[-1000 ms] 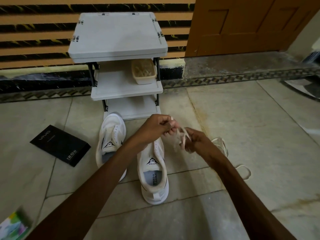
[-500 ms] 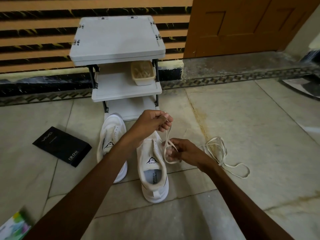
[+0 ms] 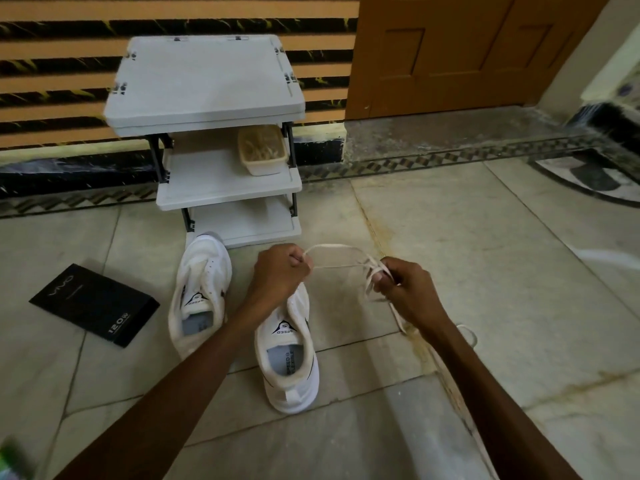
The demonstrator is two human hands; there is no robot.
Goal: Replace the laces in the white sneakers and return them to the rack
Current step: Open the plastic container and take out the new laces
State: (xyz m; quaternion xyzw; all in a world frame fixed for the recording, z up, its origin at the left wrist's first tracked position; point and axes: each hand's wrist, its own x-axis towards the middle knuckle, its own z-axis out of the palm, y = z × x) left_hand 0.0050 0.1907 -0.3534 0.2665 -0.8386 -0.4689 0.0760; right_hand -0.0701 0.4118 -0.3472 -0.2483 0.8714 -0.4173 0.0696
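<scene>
Gripping the lace in both hands, up off the floor and just short of the rack. Left hand fisted, thumb and curled fingers pinching one part of the lace, held over the toe of the right sneaker. Right hand apart from it, well to the right, fingers curled and pinching the lace too, with a small loop poking out above the knuckles. Two pale strands strung between the hands, the upper one bowed, the lower one nearly straight. From the right hand, the rest of the lace hanging down to the tiles and passing under the forearm, with one loop lying on the floor just right of it. Both sneakers standing on the floor side by side, toes toward the rack, heels toward the camera; left sneaker further forward, its toe just at the bottom shelf. On the middle shelf, at the right, a pale tub with stringy contents, too blurred to tell what. Left of the sneakers, flat on the tiles, a black box. Behind the rack, a striped wall; right of it, a brown door. Far right, on the floor, part of a mat.
</scene>
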